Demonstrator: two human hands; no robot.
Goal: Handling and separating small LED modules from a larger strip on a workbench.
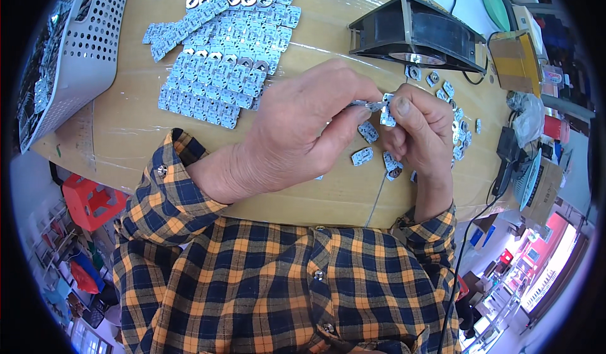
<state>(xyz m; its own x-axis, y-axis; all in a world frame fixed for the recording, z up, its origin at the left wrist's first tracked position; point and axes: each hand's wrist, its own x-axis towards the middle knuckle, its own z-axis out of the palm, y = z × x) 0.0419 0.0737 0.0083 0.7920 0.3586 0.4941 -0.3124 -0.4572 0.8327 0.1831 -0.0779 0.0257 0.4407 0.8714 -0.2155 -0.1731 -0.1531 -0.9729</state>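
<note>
My right hand pinches a small pale-blue circuit board upright between thumb and fingers. From the left, my left hand closes thumb and forefinger on a thin greyish metallic piece, seen edge-on; its kind does not show clearly. That piece meets the board, or nearly so, between my two hands. Just below them lie loose small boards on the table, one of them with a round metal part. More loose boards are scattered beyond my right hand.
Overlapping rows of boards cover the table at the left, some bearing round metal parts. A white perforated basket stands far left. At the back right are a black-framed device, a cable, a cardboard box and a plastic bag.
</note>
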